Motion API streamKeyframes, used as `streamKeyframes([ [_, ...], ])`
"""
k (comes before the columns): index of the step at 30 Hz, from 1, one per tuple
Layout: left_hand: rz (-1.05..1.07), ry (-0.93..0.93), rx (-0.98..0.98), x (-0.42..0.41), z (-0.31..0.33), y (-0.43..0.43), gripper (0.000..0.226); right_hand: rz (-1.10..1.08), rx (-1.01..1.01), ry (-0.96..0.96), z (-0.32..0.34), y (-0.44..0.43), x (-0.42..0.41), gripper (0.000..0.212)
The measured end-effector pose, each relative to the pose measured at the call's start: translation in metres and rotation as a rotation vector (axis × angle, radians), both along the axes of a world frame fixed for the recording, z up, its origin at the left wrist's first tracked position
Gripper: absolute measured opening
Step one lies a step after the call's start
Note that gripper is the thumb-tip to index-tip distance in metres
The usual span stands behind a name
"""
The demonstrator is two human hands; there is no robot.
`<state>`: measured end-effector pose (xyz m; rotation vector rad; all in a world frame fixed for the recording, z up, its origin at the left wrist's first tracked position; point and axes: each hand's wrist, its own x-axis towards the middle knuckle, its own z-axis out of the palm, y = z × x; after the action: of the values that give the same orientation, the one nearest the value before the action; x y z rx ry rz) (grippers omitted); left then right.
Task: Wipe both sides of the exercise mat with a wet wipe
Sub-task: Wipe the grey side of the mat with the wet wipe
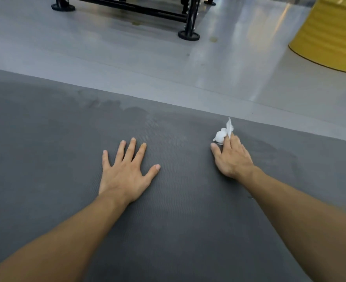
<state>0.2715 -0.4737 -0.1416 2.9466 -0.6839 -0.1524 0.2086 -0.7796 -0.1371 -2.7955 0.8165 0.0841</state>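
Grey mat (168,210) lies flat on floor (127,62), wiping top side underway. Left hand (125,174) flat at 9, fingers spread. Right hand (233,157) at 2 pinches wipe (221,135) vs mat. Next: sweep on, flip later.

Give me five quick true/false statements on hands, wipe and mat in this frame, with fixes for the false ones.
1. The left hand lies flat on the mat, fingers spread. True.
2. The wet wipe is under the left hand. False: it sits crumpled at the right hand's fingertips.
3. The mat is rolled up. False: it lies unrolled on the floor.
4. Darker damp-looking patches show near the mat's far edge. True.
5. The yellow object rests on the mat. False: it stands on the floor beyond it.
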Motion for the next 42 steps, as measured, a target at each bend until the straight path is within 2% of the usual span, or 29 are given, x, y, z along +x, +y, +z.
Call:
streamKeyframes([
  [4,0.007,0.001,-0.017,-0.017,0.002,0.004,0.076,0.221,0.032,-0.069,0.008,0.059,-0.026,0.075],
  [8,0.004,0.004,-0.025,-0.041,0.002,0.013,0.076,0.464,0.072,-0.034,0.013,0.115,-0.065,0.075],
  [13,-0.013,-0.012,-0.023,-0.068,0.001,0.025,0.08,0.653,-0.004,-0.001,0.016,0.121,-0.115,0.074],
  [15,-0.019,-0.014,-0.026,-0.079,0.002,0.029,0.08,0.596,-0.013,-0.005,0.014,0.102,-0.124,0.076],
  [18,-0.027,-0.008,-0.02,-0.091,0.004,0.033,0.08,0.284,-0.054,-0.075,0.007,0.043,-0.136,0.084],
  [20,-0.031,-0.019,-0.018,-0.094,0.005,0.034,0.079,0.118,-0.117,-0.045,0.005,0.0,-0.147,0.094],
  [23,-0.033,-0.036,-0.014,-0.093,0.003,0.034,0.077,0.028,-0.116,-0.001,0.006,-0.034,-0.152,0.107],
  [27,-0.039,-0.043,-0.032,-0.091,0.0,0.035,0.076,-0.021,0.007,-0.02,0.004,-0.021,-0.121,0.103],
  [29,-0.04,-0.046,-0.027,-0.091,0.0,0.035,0.075,0.044,0.004,-0.042,0.003,0.001,-0.1,0.103],
  [35,-0.039,-0.051,-0.008,-0.091,0.0,0.035,0.076,0.438,0.012,-0.082,0.008,0.097,-0.078,0.097],
  [42,-0.036,-0.05,-0.015,-0.091,0.001,0.034,0.076,0.682,-0.041,-0.037,0.017,0.103,-0.116,0.088],
])
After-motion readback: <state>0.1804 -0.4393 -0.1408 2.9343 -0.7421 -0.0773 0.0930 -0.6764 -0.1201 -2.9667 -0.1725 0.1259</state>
